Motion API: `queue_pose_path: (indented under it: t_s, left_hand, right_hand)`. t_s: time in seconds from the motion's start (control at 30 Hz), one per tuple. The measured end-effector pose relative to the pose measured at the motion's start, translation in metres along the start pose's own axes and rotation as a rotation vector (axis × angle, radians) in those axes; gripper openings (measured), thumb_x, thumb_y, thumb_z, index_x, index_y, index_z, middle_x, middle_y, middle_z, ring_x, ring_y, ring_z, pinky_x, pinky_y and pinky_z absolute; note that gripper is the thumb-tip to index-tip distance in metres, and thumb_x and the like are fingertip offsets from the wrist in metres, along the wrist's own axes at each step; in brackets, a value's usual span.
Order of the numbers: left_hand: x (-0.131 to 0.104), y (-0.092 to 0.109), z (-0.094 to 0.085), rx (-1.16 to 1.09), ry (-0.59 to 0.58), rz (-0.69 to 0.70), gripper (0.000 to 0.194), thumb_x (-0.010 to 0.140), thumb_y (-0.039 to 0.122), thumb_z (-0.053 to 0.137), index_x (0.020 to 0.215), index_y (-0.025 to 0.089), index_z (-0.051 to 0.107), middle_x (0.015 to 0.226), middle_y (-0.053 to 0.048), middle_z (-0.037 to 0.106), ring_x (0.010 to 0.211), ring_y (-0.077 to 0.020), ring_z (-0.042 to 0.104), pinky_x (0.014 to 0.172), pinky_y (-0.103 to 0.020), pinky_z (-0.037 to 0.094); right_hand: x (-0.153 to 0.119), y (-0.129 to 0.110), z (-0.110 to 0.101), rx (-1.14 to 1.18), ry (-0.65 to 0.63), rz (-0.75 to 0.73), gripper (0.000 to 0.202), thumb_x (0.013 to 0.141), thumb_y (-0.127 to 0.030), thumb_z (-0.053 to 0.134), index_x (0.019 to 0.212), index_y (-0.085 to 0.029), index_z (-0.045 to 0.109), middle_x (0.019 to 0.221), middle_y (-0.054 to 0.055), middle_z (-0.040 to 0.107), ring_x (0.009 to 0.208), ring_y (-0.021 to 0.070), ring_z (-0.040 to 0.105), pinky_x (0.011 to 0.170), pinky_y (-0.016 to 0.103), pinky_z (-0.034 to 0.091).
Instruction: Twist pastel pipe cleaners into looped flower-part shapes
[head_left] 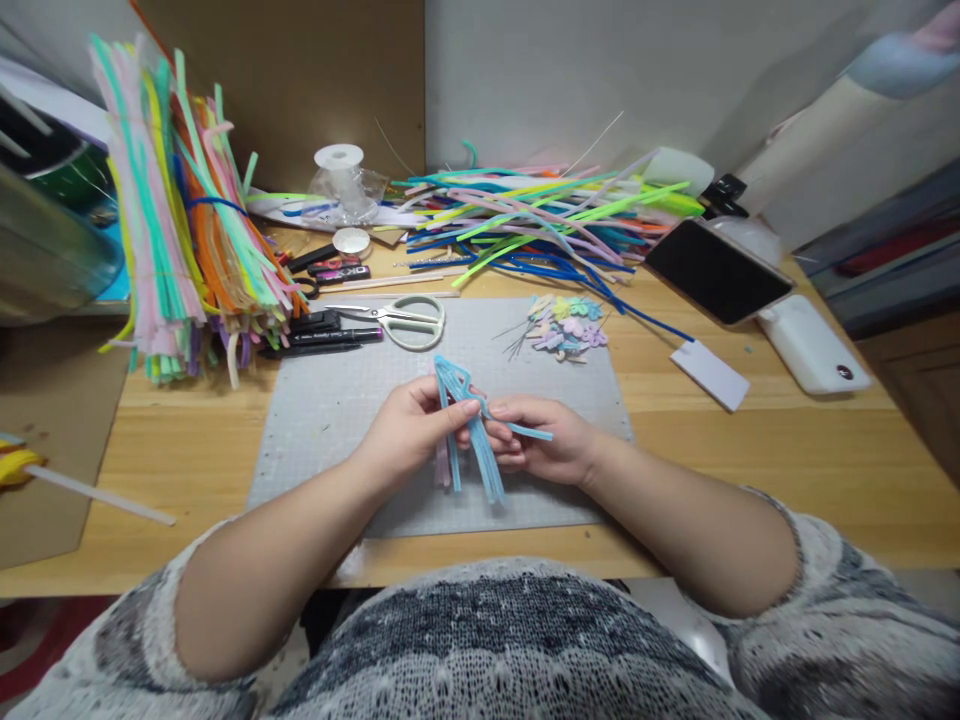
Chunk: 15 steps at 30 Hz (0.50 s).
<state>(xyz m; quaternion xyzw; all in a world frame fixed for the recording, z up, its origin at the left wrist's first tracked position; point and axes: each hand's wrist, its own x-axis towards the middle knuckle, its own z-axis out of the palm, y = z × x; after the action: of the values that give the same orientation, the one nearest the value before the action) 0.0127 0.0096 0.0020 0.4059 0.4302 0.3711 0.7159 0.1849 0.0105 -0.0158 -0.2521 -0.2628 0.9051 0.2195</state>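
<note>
Several light-blue pipe cleaners [486,462], bunched and bent at the top, are held over the grey cutting mat [315,430]. My left hand [409,425] pinches the bunch between thumb and fingers. A pale purple strip [442,465] hangs just beneath that hand; whether it is held cannot be seen. At the right of the bunch, my right hand [544,435] is closed on one blue pipe cleaner, whose end sticks out to the right across the fingers. Some fingertips of both hands are hidden behind the bunch.
Green-handled scissors [412,322] and black pens [330,340] lie at the mat's upper left. Small pastel flowers on wires [570,328] sit upper right. Behind are loose pipe cleaners [540,215], a spool [345,180] and a phone [718,272]; upright bundles [161,230] stand left.
</note>
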Motion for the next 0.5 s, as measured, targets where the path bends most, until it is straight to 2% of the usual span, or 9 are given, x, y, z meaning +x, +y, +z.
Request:
queue_pose_path:
  t_s: [0.17, 0.5]
  left_hand:
    - [-0.0012, 0.0004, 0.0000, 0.074, -0.026, -0.019, 0.019, 0.072, 0.029, 0.070, 0.074, 0.012, 0.061, 0.059, 0.000, 0.061, 0.051, -0.0080, 0.052, 0.052, -0.022, 0.043]
    - [-0.0016, -0.0014, 0.0016, 0.089, -0.016, -0.030, 0.018, 0.072, 0.028, 0.070, 0.075, 0.013, 0.061, 0.061, -0.001, 0.065, 0.049, -0.0081, 0.053, 0.050, -0.022, 0.044]
  right_hand:
    - [-0.0004, 0.0020, 0.0047, -0.093, 0.104, -0.063, 0.025, 0.076, -0.032, 0.059, 0.060, -0.013, 0.054, 0.052, -0.003, 0.042, 0.044, 0.0062, 0.031, 0.042, 0.019, 0.018]
    - [0.0007, 0.0033, 0.0028, -0.144, 0.118, -0.023, 0.024, 0.076, -0.031, 0.053, 0.061, -0.013, 0.054, 0.052, -0.003, 0.042, 0.042, 0.0059, 0.034, 0.040, 0.020, 0.017]
